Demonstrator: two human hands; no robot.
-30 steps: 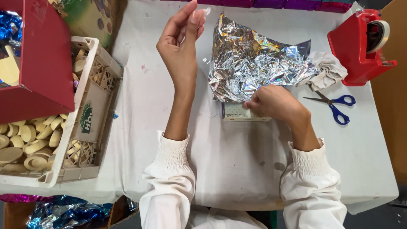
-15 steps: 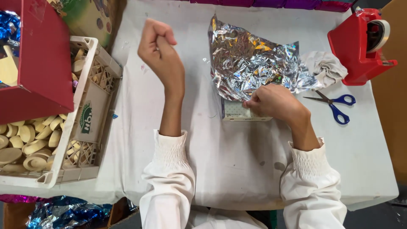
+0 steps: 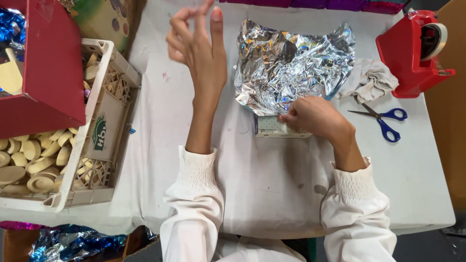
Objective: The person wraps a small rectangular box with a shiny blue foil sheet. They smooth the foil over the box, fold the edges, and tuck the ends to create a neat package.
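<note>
**Foil sheet pinned at a small box while the other hand is raised empty**

The right hand (image 3: 313, 116) is seen closed, its fingertips pinching the near edge of a crumpled silver foil sheet (image 3: 291, 65) against a small pale box (image 3: 273, 127). The box lies flat on the white table (image 3: 272, 184), partly hidden under the hand and under the foil's lower edge. The foil spreads away from the box toward the far side of the table, its wrinkled surface catching coloured reflections.

The left hand (image 3: 201, 46) is held up above the table with fingers spread and loosely curled; nothing is gripped in it. It is just beside the foil's left edge without touching it.

To the right of the foil a crumpled white cloth (image 3: 371, 80) is lying, and blue-handled scissors (image 3: 386, 121) rest near it, blades closed. A red tape dispenser (image 3: 412, 51) stands at the far right corner. On the left, a pale plastic crate (image 3: 104, 121) filled with beige oval pieces (image 3: 36, 165) is placed, with a red box (image 3: 43, 73) overlapping its far end.
</note>
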